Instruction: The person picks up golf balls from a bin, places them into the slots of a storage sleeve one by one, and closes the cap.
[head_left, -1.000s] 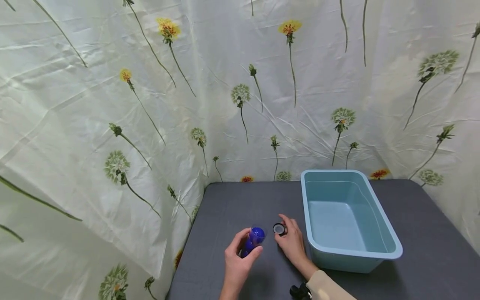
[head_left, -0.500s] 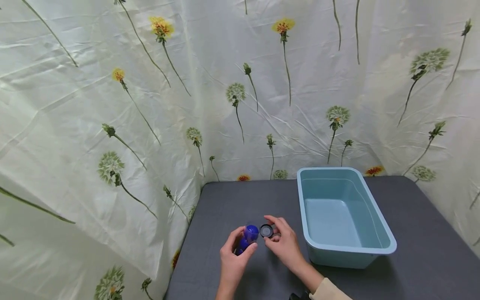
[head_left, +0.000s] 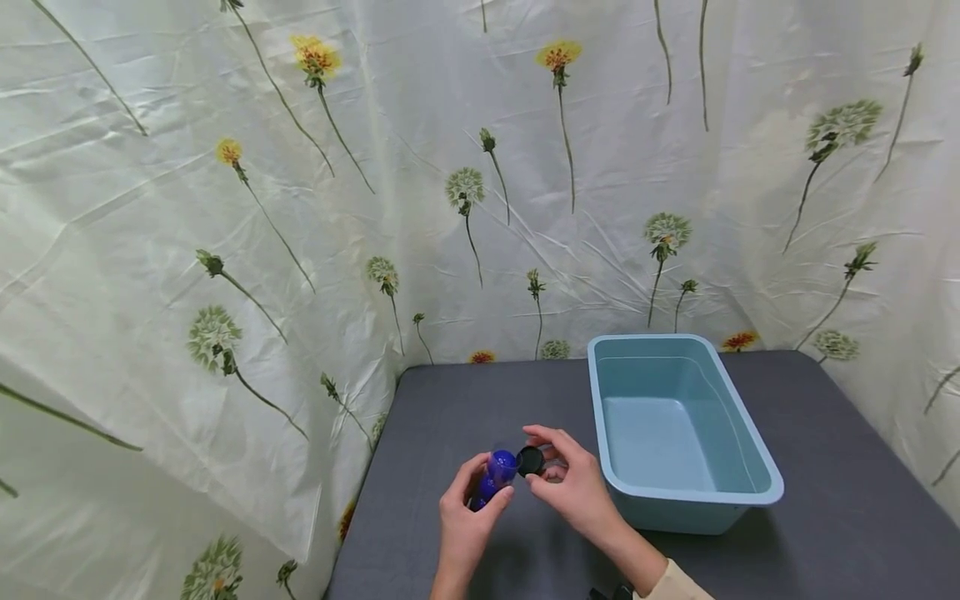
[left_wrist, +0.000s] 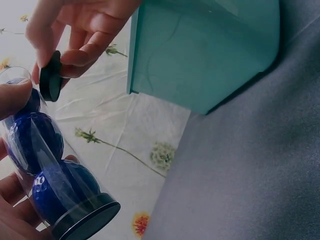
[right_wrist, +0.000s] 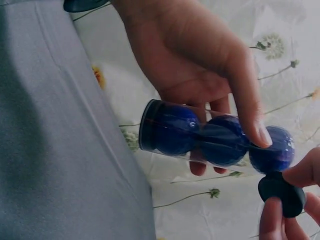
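Note:
My left hand (head_left: 468, 508) grips a clear plastic tube (left_wrist: 82, 185) with three blue balls (right_wrist: 223, 140) inside, stacked in a row. A black cap closes the tube's lower end, and its other end is uncovered. The fingers and thumb wrap the tube's sides, the thumb near the uncovered end. Between thumb and fingers, my right hand (head_left: 573, 483) pinches a loose round black cap (head_left: 530, 461). That cap is right beside the tube's uncovered rim, tilted to it, in both wrist views.
To the right of my hands a light blue plastic tub (head_left: 686, 497) stands on the dark grey table (head_left: 450, 400). Behind the table hangs a white curtain (head_left: 420, 208) printed with dandelions. A small black object (head_left: 621, 592) shows by the right sleeve.
My right hand has moved left with the cap, up to the tube's uncovered end, and the cap has turned. The left hand keeps its grip on the tube. The head view has shifted slightly.

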